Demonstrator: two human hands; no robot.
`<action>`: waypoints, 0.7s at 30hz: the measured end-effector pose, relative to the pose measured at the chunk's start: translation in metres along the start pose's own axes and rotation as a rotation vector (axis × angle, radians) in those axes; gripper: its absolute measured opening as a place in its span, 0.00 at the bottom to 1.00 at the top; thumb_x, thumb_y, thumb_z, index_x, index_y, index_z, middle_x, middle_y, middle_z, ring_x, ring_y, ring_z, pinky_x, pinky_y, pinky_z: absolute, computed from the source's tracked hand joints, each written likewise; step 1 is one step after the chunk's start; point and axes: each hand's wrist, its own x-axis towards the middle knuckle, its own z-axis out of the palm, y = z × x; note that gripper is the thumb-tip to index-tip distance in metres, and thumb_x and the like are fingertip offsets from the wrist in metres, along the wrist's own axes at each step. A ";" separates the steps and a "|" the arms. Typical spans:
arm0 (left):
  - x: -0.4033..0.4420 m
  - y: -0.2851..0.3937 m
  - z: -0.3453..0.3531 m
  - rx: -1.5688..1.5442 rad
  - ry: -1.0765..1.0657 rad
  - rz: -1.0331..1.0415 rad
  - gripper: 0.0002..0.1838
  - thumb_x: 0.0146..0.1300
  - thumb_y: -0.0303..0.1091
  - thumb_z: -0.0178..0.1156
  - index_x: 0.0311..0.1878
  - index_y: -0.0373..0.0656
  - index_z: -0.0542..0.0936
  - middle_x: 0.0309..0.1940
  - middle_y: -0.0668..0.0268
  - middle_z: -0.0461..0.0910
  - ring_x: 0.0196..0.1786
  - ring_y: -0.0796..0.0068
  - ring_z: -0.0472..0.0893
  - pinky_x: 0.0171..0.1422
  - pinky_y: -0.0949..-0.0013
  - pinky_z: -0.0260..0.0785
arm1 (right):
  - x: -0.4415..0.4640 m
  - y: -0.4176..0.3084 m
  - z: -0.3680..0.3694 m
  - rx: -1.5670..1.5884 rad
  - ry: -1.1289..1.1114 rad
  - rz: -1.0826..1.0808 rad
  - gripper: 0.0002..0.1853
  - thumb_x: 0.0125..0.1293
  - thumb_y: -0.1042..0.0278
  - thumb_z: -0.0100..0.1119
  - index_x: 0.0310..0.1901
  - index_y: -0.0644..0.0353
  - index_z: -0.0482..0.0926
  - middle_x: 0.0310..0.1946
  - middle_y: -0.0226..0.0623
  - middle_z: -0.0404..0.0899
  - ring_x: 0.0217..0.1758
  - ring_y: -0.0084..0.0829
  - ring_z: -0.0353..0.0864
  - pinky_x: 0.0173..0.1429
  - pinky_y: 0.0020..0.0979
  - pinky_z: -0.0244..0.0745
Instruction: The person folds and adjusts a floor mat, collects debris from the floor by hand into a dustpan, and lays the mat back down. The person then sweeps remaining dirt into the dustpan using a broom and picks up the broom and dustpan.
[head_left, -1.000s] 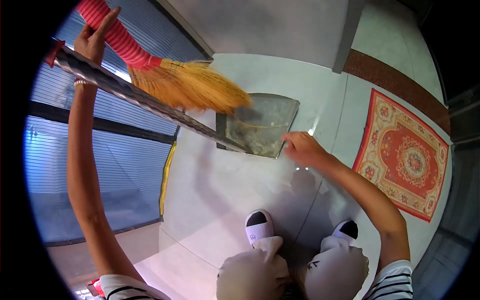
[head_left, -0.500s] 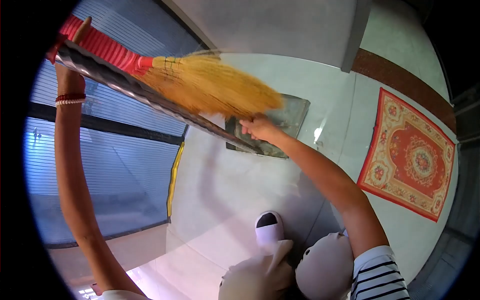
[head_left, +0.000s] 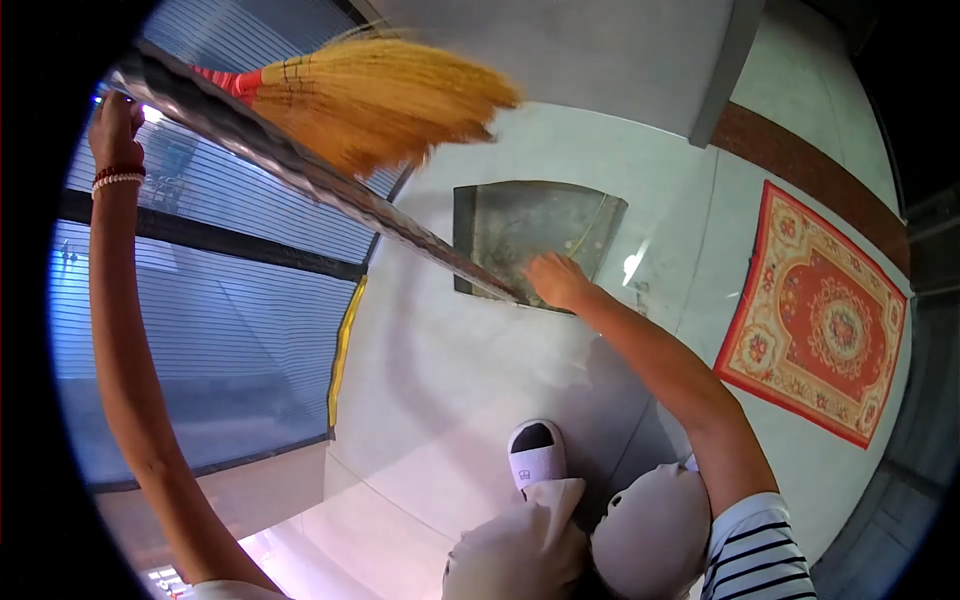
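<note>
At the upper left, my left hand (head_left: 117, 125) is closed around something near the upper end of the twisted metal pole (head_left: 300, 175); the pole partly hides what it grips. The broom (head_left: 385, 95), with yellow bristles and a red-bound neck, is raised behind the pole, its handle mostly hidden. The pole runs down to the near edge of a grey dustpan (head_left: 520, 215) on the floor. Over the dustpan's near right part is my right hand (head_left: 558, 280), its fingers curled together. Whether it holds anything is too small to tell. A thin strand lies at the pan's right side.
A red patterned rug (head_left: 820, 315) lies at the right. Striped blue panels (head_left: 230, 340) with a yellow-edged strip stand on the left. A grey wall panel (head_left: 570, 60) is at the top. Below, a white slipper (head_left: 537, 455) and my knees show.
The broom has lifted away from the dustpan, up and to the left. My right hand moved left to the bristles, then slightly down and right over the pan. My left hand shifted left.
</note>
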 end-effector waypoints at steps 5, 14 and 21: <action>0.019 -0.013 -0.003 -0.115 0.004 0.095 0.14 0.59 0.38 0.56 0.39 0.35 0.77 0.26 0.66 0.76 0.28 0.76 0.74 0.34 0.76 0.68 | -0.033 -0.023 -0.031 -0.113 0.128 -0.017 0.35 0.50 0.57 0.67 0.61 0.45 0.64 0.51 0.55 0.68 0.38 0.47 0.79 0.42 0.40 0.75; 0.056 -0.025 0.015 -0.229 -0.095 0.260 0.22 0.58 0.37 0.60 0.53 0.35 0.73 0.43 0.61 0.79 0.42 0.71 0.80 0.42 0.74 0.71 | -0.040 -0.036 -0.046 -0.349 -0.063 -0.078 0.22 0.54 0.68 0.59 0.54 0.55 0.71 0.42 0.46 0.75 0.34 0.40 0.80 0.36 0.32 0.75; 0.047 0.010 0.048 -0.296 -0.180 0.090 0.19 0.61 0.28 0.55 0.57 0.45 0.73 0.42 0.67 0.79 0.36 0.79 0.78 0.40 0.78 0.70 | -0.070 -0.032 -0.055 -0.080 0.413 -0.140 0.12 0.54 0.73 0.55 0.42 0.59 0.74 0.45 0.49 0.74 0.39 0.44 0.79 0.40 0.41 0.72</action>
